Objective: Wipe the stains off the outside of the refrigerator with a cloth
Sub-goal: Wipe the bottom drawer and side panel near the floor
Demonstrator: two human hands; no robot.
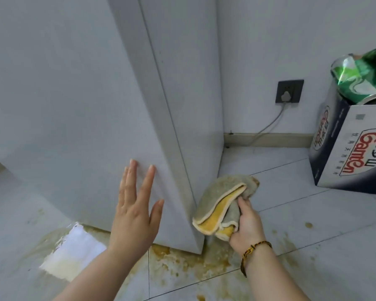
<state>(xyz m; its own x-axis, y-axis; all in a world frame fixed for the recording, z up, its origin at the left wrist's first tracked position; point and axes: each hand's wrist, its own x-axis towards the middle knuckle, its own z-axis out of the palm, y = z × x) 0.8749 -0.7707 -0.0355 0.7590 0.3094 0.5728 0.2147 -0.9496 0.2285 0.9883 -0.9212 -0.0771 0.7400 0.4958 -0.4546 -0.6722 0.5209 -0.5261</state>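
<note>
The right hand [245,224] gripped the bunched cloth [221,205] against the fridge's [96,105] lower corner; the left hand [135,211] lay spread, bracing. Firm downward strokes with a clean fold would suit.

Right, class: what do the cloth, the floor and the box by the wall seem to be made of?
Cloth: soft fuzzy microfibre or terry, grey and yellow, matte pile, stitched edge.
Floor: probably glazed ceramic tile, pale, slight sheen, thin joint lines.
Box: printed cardboard, folded corner edge, glossy print.
</note>
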